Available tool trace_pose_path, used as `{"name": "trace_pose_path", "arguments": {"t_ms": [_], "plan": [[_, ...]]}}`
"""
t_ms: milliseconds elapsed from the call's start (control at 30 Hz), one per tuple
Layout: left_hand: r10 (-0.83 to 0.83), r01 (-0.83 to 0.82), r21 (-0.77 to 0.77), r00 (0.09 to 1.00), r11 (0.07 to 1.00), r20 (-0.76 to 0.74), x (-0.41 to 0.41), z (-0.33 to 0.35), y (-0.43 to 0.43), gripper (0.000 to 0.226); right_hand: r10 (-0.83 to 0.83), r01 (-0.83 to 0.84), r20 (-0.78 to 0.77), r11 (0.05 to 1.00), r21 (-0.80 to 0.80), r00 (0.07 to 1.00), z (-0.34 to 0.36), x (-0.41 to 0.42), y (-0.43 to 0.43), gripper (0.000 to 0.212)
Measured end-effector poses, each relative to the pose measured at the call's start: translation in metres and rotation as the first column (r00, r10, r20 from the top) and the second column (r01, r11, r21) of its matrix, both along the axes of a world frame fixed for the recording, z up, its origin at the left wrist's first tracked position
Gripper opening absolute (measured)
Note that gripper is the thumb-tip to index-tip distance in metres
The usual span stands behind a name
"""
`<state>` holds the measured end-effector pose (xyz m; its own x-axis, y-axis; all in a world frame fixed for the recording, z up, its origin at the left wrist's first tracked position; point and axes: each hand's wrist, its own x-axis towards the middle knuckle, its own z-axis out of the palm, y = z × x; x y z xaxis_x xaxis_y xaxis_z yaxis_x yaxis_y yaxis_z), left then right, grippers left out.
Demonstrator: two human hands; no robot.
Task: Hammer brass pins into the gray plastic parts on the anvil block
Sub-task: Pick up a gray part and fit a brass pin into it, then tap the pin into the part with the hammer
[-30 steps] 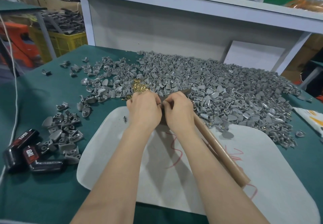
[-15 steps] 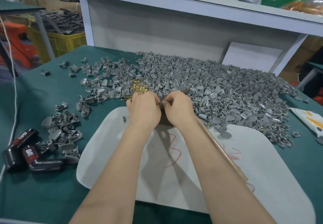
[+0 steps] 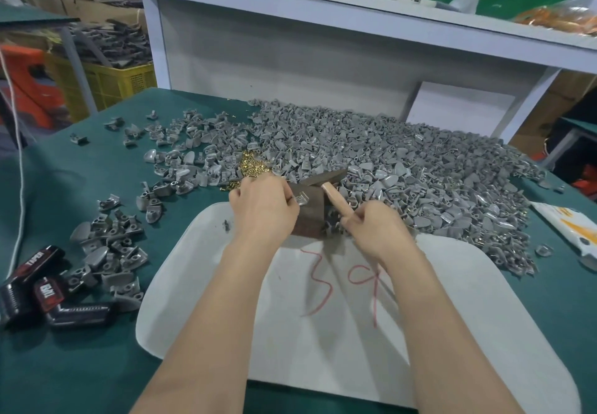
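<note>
A dark anvil block [image 3: 308,218] stands at the far edge of a white mat [image 3: 323,333]. On its top lies a gray plastic part [image 3: 301,199], pinched by the fingertips of my left hand [image 3: 263,211]. My right hand [image 3: 376,231] grips the wooden handle of a hammer [image 3: 334,199], whose dark metal head [image 3: 324,177] hovers just above the block. A small heap of brass pins [image 3: 252,166] lies behind my left hand. No pin is visible in the part.
A big pile of gray plastic parts [image 3: 403,171] covers the green table behind and to the right. A smaller group of parts [image 3: 109,245] lies at left, next to black and red tape measures [image 3: 35,281]. A white shelf [image 3: 323,10] rises behind.
My hands, held together over the block before, have parted. My right hand moved right and took up the hammer, whose handle had lain under my right forearm; its head is now over the block.
</note>
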<state>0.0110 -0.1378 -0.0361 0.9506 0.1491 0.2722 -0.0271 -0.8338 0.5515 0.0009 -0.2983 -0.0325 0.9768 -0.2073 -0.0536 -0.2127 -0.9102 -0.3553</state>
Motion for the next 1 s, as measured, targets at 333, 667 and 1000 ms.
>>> {"name": "trace_pose_path", "arguments": {"t_ms": [333,667,1000], "plan": [[0.012,-0.012,0.008,1.000,1.000,0.007,0.002,-0.003,0.001,0.012,0.116,-0.173,0.491,0.982,0.072,0.864,0.032,-0.028,-0.005,0.047],[0.017,-0.015,0.042,0.999,0.999,-0.039,0.004,-0.001,0.002,0.016,0.298,-0.306,0.526,0.949,-0.076,0.796,0.035,-0.056,0.011,0.083],[0.023,-0.022,0.020,0.998,1.000,-0.053,0.005,-0.001,0.001,0.015,0.256,-0.281,0.568,0.959,-0.044,0.782,0.029,-0.063,0.006,0.072]]}}
